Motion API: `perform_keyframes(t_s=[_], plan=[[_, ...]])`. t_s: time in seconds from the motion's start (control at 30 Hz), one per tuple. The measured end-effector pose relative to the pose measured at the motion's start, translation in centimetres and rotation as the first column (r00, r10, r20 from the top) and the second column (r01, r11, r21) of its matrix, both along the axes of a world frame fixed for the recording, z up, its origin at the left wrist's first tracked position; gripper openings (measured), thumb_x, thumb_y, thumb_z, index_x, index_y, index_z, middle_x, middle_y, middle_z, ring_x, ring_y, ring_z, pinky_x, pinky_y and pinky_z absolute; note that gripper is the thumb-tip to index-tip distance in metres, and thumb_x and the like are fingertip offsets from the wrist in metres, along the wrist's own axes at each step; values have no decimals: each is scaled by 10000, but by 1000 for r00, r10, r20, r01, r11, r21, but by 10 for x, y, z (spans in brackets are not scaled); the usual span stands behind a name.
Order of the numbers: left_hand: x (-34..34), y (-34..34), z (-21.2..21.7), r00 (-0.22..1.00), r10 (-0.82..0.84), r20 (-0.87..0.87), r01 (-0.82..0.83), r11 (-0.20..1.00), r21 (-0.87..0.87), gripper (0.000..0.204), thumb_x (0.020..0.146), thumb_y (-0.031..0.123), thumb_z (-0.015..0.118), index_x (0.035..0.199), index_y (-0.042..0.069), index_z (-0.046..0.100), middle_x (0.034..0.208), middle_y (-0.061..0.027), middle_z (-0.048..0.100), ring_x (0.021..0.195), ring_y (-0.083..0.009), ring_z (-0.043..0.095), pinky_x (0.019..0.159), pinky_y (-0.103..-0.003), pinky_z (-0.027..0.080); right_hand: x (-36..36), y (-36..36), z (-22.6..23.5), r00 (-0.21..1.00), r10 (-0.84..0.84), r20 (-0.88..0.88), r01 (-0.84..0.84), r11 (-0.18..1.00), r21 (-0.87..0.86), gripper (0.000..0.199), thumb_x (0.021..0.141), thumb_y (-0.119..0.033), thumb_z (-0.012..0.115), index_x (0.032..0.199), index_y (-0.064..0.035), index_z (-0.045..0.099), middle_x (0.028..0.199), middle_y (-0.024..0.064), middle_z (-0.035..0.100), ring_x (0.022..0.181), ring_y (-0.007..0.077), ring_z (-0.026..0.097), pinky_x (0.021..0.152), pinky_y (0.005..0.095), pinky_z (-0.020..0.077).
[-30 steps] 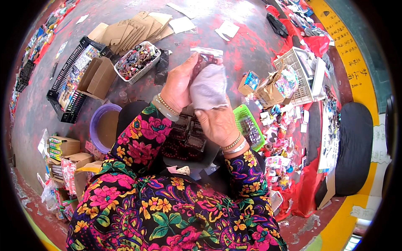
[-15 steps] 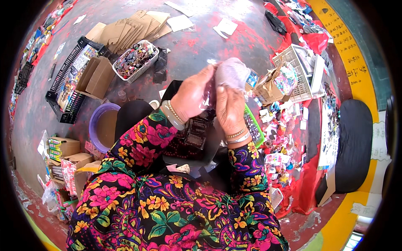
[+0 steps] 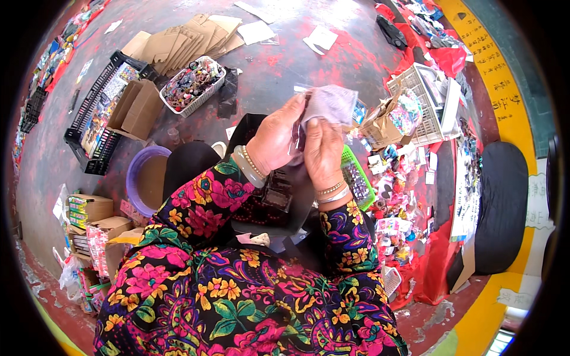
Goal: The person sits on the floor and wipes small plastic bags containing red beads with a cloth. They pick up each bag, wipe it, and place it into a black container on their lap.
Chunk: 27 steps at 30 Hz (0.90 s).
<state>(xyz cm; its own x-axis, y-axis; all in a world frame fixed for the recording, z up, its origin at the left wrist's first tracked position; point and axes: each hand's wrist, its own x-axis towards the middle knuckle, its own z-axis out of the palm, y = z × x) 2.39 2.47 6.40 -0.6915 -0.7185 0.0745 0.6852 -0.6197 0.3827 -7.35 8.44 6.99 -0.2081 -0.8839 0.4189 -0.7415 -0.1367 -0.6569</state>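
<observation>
Just above the lap, a lilac cloth [image 3: 335,101], soft and creased, lies against the upper part of a clear plastic bag [image 3: 298,137] with dark red contents, too covered to make out. The left hand [image 3: 274,136] grips the glossy bag between thumb and fingers; the right hand [image 3: 324,151] pinches the cloth's lower edge. Below them, a dark bin holds dark red beads and more clear packets [image 3: 278,194]. Near the right forearm sits a lime-green plastic basket [image 3: 363,171] with perforated walls. To the left stand a round purple basin [image 3: 132,177] of brownish liquid, a white lattice basket [image 3: 205,102] heaped with tangled multicoloured pieces, and brightly printed cartons [image 3: 89,209]. Beyond are flattened corrugated cardboard sheets [image 3: 184,41]; at far right, dark handwritten characters run down a yellow band [image 3: 484,41].
</observation>
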Motion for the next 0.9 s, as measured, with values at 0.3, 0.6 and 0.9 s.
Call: perform_keyframes(t_s=[0.3, 0.6, 0.9], plan=[[2, -1, -2, 992, 110, 65, -99, 984, -148, 288, 959, 263, 440, 1129, 47, 527, 986, -10, 593, 872, -92, 566, 761, -243, 466, -24, -10, -13, -21, 87, 996, 23, 996, -87, 369, 963, -258, 399, 1194, 12, 499, 1174, 92, 548, 1033, 189, 543, 885, 307, 445], [2, 0, 7, 760, 389, 521, -118, 871, -478, 226, 933, 216, 505, 1065, 36, 536, 875, -12, 572, 764, -69, 546, 675, -219, 478, -19, -5, -12, 358, 132, 924, -14, 991, -136, 144, 884, -88, 566, 1010, -26, 600, 902, 17, 620, 800, 84, 567, 711, 231, 466], [-3, 0, -6, 741, 546, 390, -168, 714, -679, 153, 913, 141, 537, 1025, 40, 563, 862, 7, 576, 743, -39, 517, 659, -196, 453, -21, -7, -14, 250, 207, 946, -15, 977, -210, 197, 876, -54, 558, 1067, -26, 596, 964, 27, 633, 838, 98, 581, 743, 237, 466]])
